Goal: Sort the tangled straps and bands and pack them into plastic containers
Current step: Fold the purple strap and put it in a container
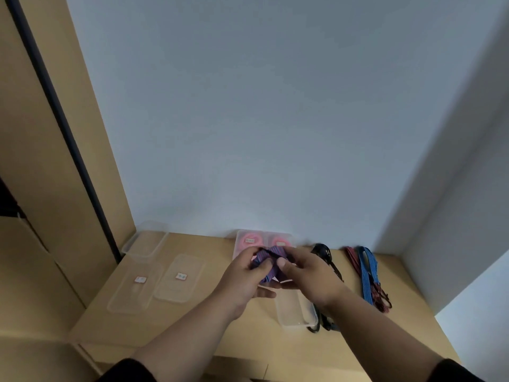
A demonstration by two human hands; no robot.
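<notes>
A purple-blue striped strap [269, 261] is bunched up above the table, and both hands grip it. My left hand [243, 274] holds its left side, my right hand [305, 271] its right side. Under my right wrist lies an open clear container [296, 312]. Behind the hands stand two closed containers [249, 238] with pink bands inside. A black strap [322, 250] lies just right of the hands. Further right a blue strap [366, 268] and a dark red strap [381, 297] lie together on the table.
Two clear lids with small labels [180, 277] [136, 288] lie flat at the left of the wooden table [220, 334]. An empty clear container [146, 241] stands at the back left corner. A pale wall closes the back and right; a wooden panel [41, 161] stands at the left.
</notes>
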